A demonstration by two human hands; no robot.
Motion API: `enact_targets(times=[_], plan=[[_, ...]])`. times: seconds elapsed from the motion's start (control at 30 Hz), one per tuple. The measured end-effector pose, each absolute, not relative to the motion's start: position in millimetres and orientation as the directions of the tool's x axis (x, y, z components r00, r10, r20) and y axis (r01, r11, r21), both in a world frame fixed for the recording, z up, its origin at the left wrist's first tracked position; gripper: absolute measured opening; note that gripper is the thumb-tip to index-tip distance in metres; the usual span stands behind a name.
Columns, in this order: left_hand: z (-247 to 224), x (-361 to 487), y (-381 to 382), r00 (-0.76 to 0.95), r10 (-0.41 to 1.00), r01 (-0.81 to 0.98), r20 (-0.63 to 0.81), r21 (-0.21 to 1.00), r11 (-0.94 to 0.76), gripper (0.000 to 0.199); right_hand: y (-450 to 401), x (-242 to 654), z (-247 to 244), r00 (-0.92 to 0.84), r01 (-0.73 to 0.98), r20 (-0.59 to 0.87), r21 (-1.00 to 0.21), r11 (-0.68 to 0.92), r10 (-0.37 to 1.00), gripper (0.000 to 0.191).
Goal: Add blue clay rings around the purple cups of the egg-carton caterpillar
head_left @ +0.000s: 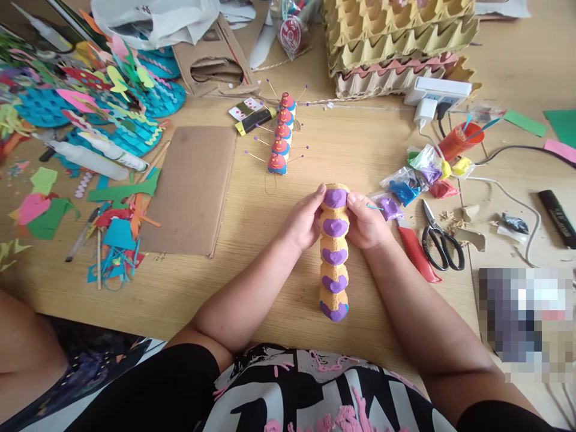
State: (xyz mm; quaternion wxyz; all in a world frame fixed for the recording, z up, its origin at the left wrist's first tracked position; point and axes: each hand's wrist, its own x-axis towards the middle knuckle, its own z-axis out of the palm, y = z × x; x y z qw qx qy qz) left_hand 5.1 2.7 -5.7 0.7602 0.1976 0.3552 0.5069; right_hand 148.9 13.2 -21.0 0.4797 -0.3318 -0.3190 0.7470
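A strip of yellow egg carton (333, 241) with several bumps runs lengthwise in front of me, and a purple clay patch covers the top of each bump. My left hand (306, 217) grips its far end from the left, thumb along the side. From the right, my right hand (366, 221) closes on the same end. A thin light-blue stick shows just beyond the right fingers; whether it is held I cannot tell. Farther back stands a red and blue egg-carton caterpillar (281, 135) with smiling faces and purple-tipped sticks poking out.
Left of the strip lies a cardboard sheet (189, 186), with paper scraps (119, 234) and glue bottles (85, 157) beyond. To the right are bagged clay (405, 191), scissors (438, 237), a red comb (416, 252), and an orange cup (456, 141). Egg trays (396, 45) and a power strip (438, 90) stand behind.
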Motion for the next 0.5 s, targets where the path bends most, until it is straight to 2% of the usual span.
enact_targets(times=[0.2,0.4,0.5], plan=[[-1.0,5.1,-1.6,0.216,0.955,-0.576,-0.204,0.763,0.294,0.046,13.8,147.3,-18.5,-0.271,-0.541,-0.153,-0.792,-0.282,0.95,0.046],[3.7,4.8,-0.5,0.166,0.933,-0.597,-0.318,0.721,0.352,0.04,14.4,153.2,-23.1,-0.228,-0.476,-0.13,-0.85,-0.227,0.965,0.048],[0.2,3.2,0.9,0.12,0.945,-0.603,-0.305,0.734,0.313,0.044,16.6,157.9,-27.6,-0.181,-0.388,-0.105,-0.906,-0.169,0.978,0.048]])
